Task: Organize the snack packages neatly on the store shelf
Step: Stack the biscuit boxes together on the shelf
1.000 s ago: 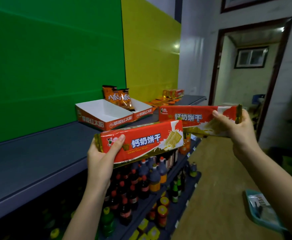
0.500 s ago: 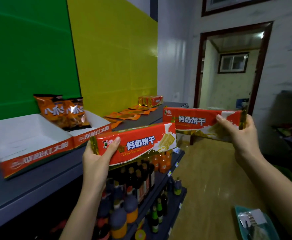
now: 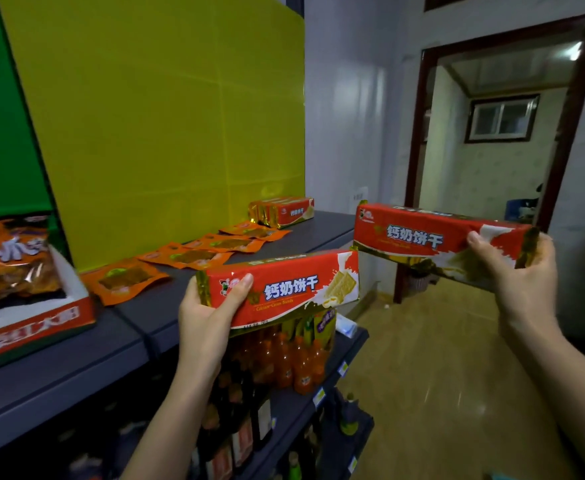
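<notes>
1. Left hand (image 3: 208,313) clamped round left biscuit pack (image 3: 294,289), right hand (image 3: 512,271) round right biscuit pack (image 3: 422,233); both aloft, well short of the shelved biscuit stack (image 3: 284,211).
2. Best carried level, then set flush against that stack, labels outward.
3. Two packs in hand; four orange sachets (image 3: 187,256), seemingly, lying nearer than the stack.

Orange drink bottles (image 3: 294,362) stand below a yellow wall panel (image 3: 166,116), a doorway (image 3: 491,161) at right.
</notes>
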### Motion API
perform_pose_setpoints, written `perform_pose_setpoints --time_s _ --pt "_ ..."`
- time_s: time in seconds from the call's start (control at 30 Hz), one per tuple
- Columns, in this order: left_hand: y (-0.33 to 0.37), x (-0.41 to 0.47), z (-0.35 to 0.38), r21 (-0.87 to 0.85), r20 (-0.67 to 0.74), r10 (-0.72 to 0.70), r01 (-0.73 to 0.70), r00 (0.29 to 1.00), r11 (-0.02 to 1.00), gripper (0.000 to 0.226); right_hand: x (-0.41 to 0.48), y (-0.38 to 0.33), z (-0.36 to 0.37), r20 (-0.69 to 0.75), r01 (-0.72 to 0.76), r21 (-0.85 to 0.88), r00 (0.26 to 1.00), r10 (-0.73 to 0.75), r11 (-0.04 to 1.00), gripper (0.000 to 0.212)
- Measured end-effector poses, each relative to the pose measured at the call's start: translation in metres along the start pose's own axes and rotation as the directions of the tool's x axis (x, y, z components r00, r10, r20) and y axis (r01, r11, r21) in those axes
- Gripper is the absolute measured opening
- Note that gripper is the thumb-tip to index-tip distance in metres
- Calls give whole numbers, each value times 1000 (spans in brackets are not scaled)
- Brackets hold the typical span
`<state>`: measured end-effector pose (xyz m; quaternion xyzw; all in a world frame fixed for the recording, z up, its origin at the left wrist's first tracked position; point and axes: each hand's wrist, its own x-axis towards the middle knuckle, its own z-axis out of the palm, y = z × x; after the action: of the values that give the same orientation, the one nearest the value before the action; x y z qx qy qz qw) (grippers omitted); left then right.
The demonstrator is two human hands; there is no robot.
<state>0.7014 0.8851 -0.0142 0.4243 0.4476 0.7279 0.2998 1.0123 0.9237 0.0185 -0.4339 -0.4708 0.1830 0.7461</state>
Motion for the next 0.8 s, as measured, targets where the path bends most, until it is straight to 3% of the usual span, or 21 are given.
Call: perform_pose_setpoints --time_s 0.23,0.4,0.57,0.8 --pt "-56 45 111 35 -113 7 -3 994 999 29 130 67 -8 44 4 97 999 -8 995 60" --pt "-85 81 166 81 -167 5 9 986 997 28 197 108 8 69 -7 201 998 -7 979 29" --pt "-110 124 206 121 -220 19 8 975 993 41 243 151 40 126 -28 247 992 -4 969 34" --pt "-148 223 248 153 -221 97 -64 970 986 41 307 206 99 199 4 312 977 -69 950 31"
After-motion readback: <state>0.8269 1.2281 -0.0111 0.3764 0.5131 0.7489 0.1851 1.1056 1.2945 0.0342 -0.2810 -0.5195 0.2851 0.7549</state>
